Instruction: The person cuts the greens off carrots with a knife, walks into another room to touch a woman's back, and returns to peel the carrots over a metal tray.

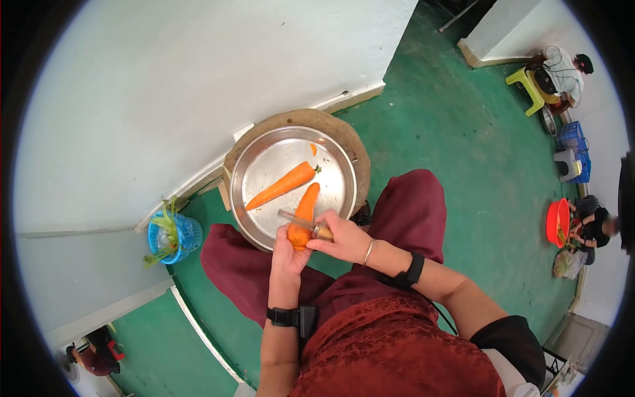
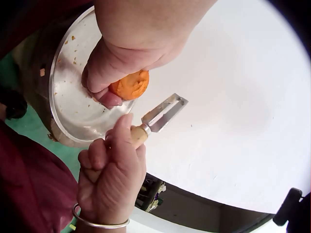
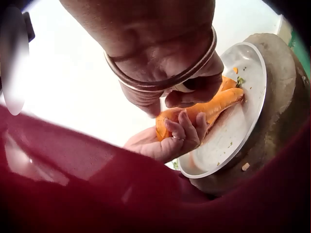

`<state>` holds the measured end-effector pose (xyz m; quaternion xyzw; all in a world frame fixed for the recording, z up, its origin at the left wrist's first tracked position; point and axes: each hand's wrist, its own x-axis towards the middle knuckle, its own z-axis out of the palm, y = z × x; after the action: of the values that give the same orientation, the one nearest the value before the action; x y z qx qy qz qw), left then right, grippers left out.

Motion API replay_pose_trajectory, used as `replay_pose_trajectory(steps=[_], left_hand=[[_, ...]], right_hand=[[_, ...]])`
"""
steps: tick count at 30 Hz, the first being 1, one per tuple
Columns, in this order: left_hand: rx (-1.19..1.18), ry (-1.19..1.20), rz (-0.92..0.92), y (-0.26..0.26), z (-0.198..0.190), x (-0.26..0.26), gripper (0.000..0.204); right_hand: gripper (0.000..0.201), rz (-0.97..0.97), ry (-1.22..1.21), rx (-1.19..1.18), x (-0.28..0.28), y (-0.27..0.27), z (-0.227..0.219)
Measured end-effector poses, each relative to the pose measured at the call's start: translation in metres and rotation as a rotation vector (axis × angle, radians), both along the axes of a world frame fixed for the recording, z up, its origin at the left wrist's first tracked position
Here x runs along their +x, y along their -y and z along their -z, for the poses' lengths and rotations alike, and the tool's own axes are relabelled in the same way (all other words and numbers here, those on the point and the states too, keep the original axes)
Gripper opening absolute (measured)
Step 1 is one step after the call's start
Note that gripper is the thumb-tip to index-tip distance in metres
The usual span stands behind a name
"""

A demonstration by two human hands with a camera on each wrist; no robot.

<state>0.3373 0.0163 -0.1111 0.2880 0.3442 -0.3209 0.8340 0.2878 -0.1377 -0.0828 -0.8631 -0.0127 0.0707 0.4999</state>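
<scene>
My left hand (image 1: 287,254) grips a carrot (image 1: 306,205) by its thick end, with the thin end pointing away over the metal basin (image 1: 266,136). In the right hand (image 1: 343,237) is a peeler (image 2: 165,112) with a slotted metal blade and a wooden handle (image 2: 139,137). The head view has its blade lying across the thick part of the held carrot; in the left wrist view the blade stands beside the carrot's blunt end. A second carrot (image 1: 280,187) lies in the basin, with a small orange piece (image 1: 313,149) near the far rim. The right wrist view hides the peeler behind the hand.
Under the basin is a round wooden block (image 1: 362,169), close to the white wall (image 1: 198,79). A blue basket (image 1: 190,233) with green stalks stands at left. Far right, people sit near a red basin (image 1: 557,223), blue crates (image 1: 574,152) and a yellow-green stool (image 1: 525,89).
</scene>
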Motion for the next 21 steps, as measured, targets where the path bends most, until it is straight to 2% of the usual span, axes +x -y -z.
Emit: replay_pose_trajectory(steps=[2,5,8,9,12,15,18,21], left_hand=[[-0.126,0.06,0.126,-0.014,0.019,0.001,0.038],[-0.074,0.03,0.139,-0.012,0.015,0.002,0.039],[-0.076,0.048,0.149,-0.011,0.014,0.002,0.039],[-0.08,0.047,0.152,-0.012,0.013,0.002,0.039],[-0.082,0.043,0.151,-0.011,0.011,0.003,0.038],[-0.069,0.038,0.119,-0.009,0.01,0.003,0.035],[-0.072,0.046,0.083,-0.009,0.011,0.001,0.034],[-0.084,0.068,0.099,-0.012,0.02,0.0,0.035]], right_hand=[[0.034,0.086,-0.017,0.197,0.0,0.002,0.014],[0.033,0.09,-0.231,0.328,0.002,0.013,0.011],[0.037,0.076,-0.194,0.397,0.007,0.019,0.017],[0.038,0.067,-0.261,0.424,0.009,0.02,0.017],[0.034,0.164,-0.084,0.201,0.006,0.014,0.007],[0.03,0.113,-0.27,0.166,0.006,0.012,-0.008],[0.027,-0.005,-0.066,0.047,0.0,0.006,-0.003],[0.028,-0.08,-0.068,-0.159,-0.002,0.004,-0.008]])
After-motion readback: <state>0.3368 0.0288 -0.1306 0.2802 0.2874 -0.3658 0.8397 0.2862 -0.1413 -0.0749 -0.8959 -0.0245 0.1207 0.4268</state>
